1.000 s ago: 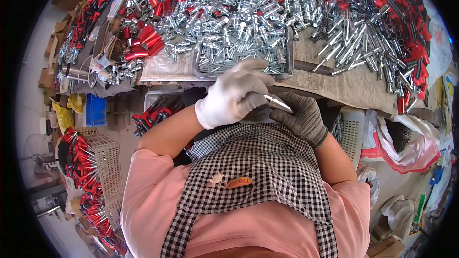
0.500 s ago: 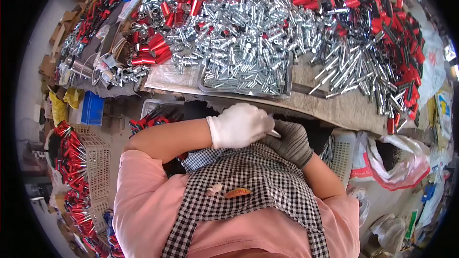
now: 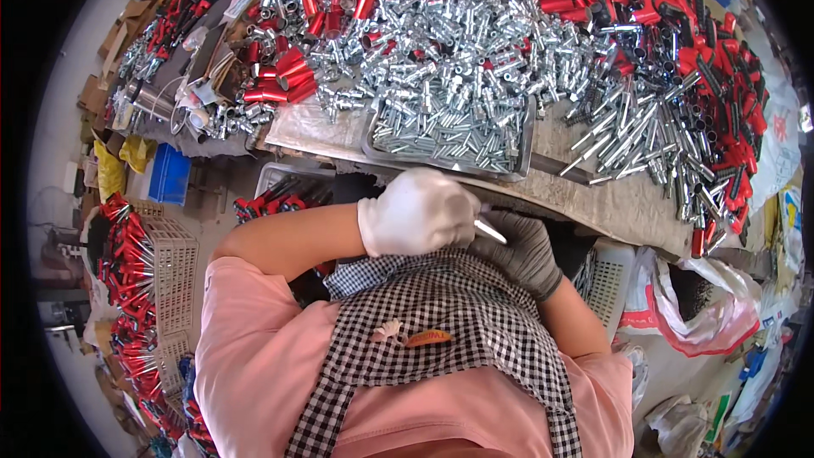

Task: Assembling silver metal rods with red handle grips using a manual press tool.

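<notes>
My left hand [image 3: 424,214], in a white knit glove, is closed with its fingers curled in front of my apron. Against it sits my right hand [image 3: 519,246], in a grey glove, its fingers also bent round. Between the two gloves a slim, shiny silver metal piece [image 3: 490,231] sticks out on a slant toward the right palm. Its rest is hidden by the fingers, so its exact kind does not show. Both hands touch or nearly touch it, just below the table's front edge.
A metal tray [image 3: 441,171] of small silver pins stands at the table edge. Beyond it are heaped silver fittings [image 3: 458,42], red tubes [image 3: 292,72] and long rods [image 3: 627,136]. Crates with red-handled tools [image 3: 174,280] stand at the left; a white plastic bag [image 3: 704,314] is at the right.
The view has shifted slightly. My left hand has tilted and moved a little left and up, and more of the silver piece shows between the gloves.
</notes>
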### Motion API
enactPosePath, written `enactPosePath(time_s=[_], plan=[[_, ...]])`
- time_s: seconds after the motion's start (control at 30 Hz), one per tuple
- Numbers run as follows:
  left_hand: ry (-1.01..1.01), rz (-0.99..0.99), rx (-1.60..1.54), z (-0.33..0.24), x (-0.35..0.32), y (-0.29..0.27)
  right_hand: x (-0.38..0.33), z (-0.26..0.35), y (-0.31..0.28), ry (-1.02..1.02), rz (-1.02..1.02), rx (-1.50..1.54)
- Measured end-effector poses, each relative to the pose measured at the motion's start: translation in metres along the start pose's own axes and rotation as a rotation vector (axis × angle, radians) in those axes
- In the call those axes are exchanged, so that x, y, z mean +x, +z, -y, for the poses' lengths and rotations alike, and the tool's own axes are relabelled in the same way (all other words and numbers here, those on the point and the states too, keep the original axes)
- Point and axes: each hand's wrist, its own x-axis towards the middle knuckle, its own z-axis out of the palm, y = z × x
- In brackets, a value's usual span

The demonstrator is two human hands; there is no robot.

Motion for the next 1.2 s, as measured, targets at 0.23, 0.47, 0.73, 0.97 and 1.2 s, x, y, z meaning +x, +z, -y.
enactPosePath(time_s=[0.23,0.47,0.73,0.97,1.2], plan=[[-0.460,0.233,-0.394,0.007,-0.001,-0.021,0.002,0.020,0.007,-0.142,-0.019,-0.272],[-0.432,0.105,-0.322,-0.002,-0.014,-0.019,0.004,0.021,0.009,-0.357,-0.106,-0.612],[-0.440,0.108,-0.315,0.005,-0.039,-0.038,0.012,0.020,0.002,-0.275,0.249,-0.439],[-0.865,-0.916,0.569,0.111,-0.093,-0.110,0.009,0.003,0.010,-0.087,-0.026,0.386],[-1.272,-0.682,0.868,0.191,-0.123,-0.116,0.005,0.017,0.022,-0.054,-0.107,0.372]])
